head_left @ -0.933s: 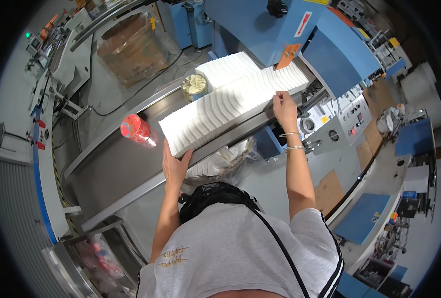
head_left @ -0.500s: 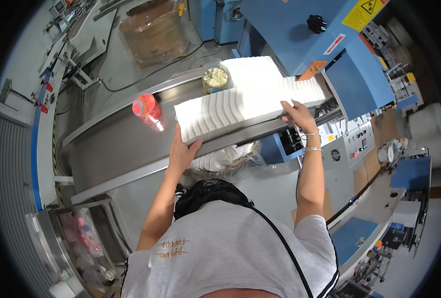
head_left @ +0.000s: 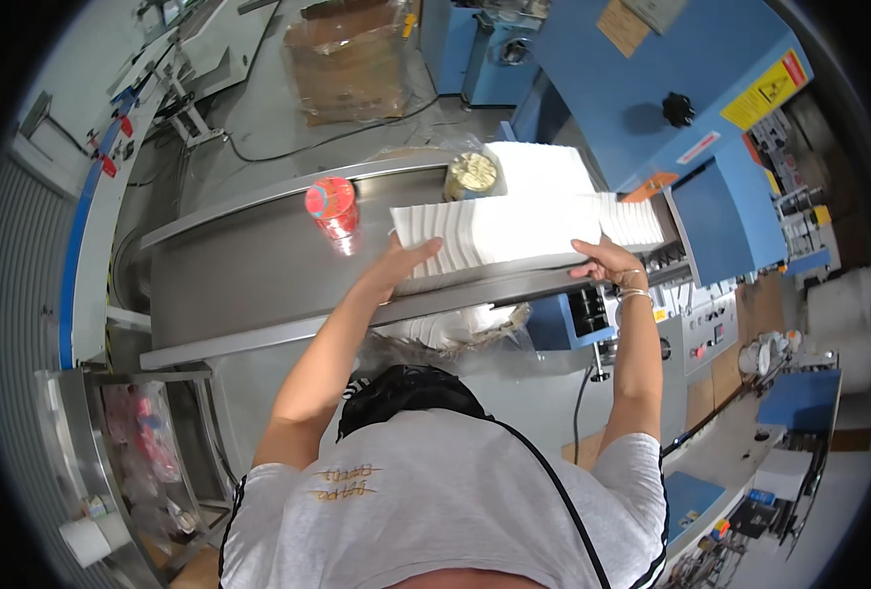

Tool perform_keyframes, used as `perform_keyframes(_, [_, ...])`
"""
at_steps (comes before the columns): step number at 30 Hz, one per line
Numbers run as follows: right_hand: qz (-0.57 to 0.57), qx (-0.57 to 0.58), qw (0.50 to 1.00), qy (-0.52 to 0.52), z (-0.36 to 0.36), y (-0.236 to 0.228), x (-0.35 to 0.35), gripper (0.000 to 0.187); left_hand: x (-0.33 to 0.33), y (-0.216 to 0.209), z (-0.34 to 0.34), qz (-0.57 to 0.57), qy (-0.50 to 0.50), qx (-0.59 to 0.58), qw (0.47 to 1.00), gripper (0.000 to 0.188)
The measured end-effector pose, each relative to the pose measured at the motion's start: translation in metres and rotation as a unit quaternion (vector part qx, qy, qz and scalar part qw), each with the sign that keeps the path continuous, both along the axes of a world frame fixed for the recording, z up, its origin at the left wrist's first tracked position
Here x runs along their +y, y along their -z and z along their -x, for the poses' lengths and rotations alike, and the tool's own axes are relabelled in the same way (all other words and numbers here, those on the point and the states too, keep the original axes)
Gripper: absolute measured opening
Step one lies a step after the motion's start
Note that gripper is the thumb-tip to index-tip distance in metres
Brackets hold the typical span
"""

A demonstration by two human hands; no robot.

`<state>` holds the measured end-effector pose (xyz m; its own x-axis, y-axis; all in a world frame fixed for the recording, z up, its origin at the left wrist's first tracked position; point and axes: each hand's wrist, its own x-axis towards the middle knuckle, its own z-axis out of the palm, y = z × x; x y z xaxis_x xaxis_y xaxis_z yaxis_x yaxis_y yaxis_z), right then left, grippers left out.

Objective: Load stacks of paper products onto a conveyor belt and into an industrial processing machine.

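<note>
- Fingers of the left hand (head_left: 404, 263) are hidden behind the end of a long, ribbed white row of soft sheets (head_left: 524, 231), thumb on top; how tightly they close, I can't tell. Uneven pressure could buckle it.
- The right hand (head_left: 608, 261) is part-open, thumb against the near edge; weak support might let the middle bow.
- The row lies along a grey metal trough (head_left: 259, 285); skewing could knock the clear, gold-topped round jar (head_left: 473, 177).

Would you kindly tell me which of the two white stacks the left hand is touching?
The longer front stack: the left hand holds its left end, while the shorter rear stack lies beyond it, untouched.
</note>
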<state>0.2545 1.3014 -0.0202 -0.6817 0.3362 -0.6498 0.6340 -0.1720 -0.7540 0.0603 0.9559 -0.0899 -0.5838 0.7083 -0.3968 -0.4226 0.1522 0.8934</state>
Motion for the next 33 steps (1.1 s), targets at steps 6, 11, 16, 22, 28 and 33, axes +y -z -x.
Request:
perform_keyframes(6, [-0.043,-0.021,0.997,-0.063,0.011,0.002,-0.039,0.084,-0.036,-0.021,0.004,0.008,-0.025,0.056,0.998,0.082])
perform_keyframes(11, [-0.055,-0.021,0.986,-0.156,0.051,-0.003,-0.134,0.085,-0.141,-0.038,0.024,0.143,-0.056,-0.013,0.988,0.076])
perform_keyframes(16, [-0.075,0.030,0.972,-0.223,0.107,-0.003,-0.208,0.088,-0.212,-0.047,0.034,0.105,-0.165,0.018,0.980,0.095])
perform_keyframes(22, [-0.067,0.034,0.958,-0.278,0.139,-0.006,-0.176,0.092,-0.209,-0.031,0.041,0.081,-0.200,0.049,0.975,0.091])
perform_keyframes(28, [-0.150,-0.065,0.939,-0.301,0.143,-0.013,-0.152,0.093,-0.190,-0.029,0.038,0.011,-0.208,0.053,0.977,0.068])
perform_keyframes(33, [-0.597,-0.012,0.778,-0.194,0.157,-0.054,-0.201,0.085,-0.192,-0.039,0.040,-0.018,-0.191,0.054,0.980,0.063])
